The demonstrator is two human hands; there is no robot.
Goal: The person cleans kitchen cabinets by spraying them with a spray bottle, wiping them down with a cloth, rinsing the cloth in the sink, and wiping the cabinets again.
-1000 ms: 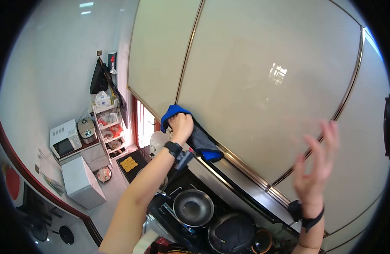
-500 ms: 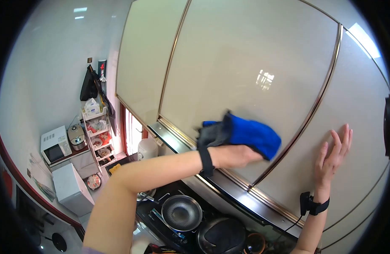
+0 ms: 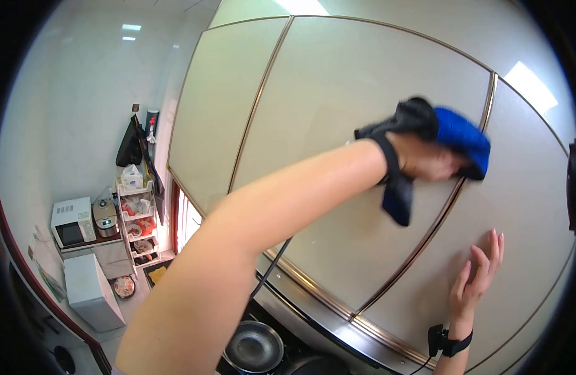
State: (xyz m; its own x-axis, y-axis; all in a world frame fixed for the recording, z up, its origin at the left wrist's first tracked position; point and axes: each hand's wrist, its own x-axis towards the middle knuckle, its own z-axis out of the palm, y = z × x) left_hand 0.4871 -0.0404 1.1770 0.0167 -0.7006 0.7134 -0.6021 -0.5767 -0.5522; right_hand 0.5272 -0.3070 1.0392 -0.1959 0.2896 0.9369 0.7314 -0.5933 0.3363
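Note:
My left hand [image 3: 428,157] holds a blue and dark grey cloth [image 3: 461,139] against the pale glossy cabinet door [image 3: 338,94], near its right metal edge. Part of the cloth hangs down below the wrist, and both are slightly blurred. Lower on the right, my right hand [image 3: 478,278] rests on the neighbouring door panel [image 3: 519,206] with its fingers apart and nothing in it. Each wrist wears a black strap.
Beneath the cabinets runs a metal edge strip [image 3: 313,300], with a frying pan [image 3: 255,347] on the stove below. At the left are a microwave [image 3: 74,224], a rice cooker [image 3: 105,217], a shelf rack [image 3: 137,215] and a white box-shaped appliance [image 3: 93,292].
My left hand has moved the cloth from the cabinet's lower edge up and right across the door. My right hand has come to rest on the right panel. The view has shifted upward.

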